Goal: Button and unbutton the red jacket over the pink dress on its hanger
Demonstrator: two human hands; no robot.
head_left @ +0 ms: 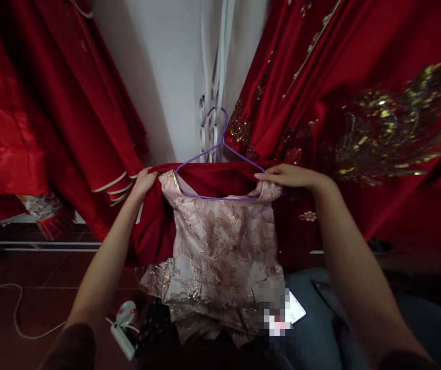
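Observation:
A pale pink and gold brocade dress (226,236) hangs in front of me on a purple wire hanger (220,144). Dark red cloth (153,221) is draped across the hanger behind the dress and drops at its left side. My left hand (145,182) is closed on the cloth's top edge, just left of the dress's left shoulder. Over the right shoulder of the dress, my right hand (288,176) pinches the cloth's edge against the hanger, fingers pointing left. Its thumb is partly hidden.
Red garments (85,103) hang at left, and a red garment with gold sequins (390,123) hangs at right. White metal bars (220,61) stand behind the hanger. On the tiled floor lie a power strip (122,340) and a cable (22,308). A lit phone screen (296,308) shows below.

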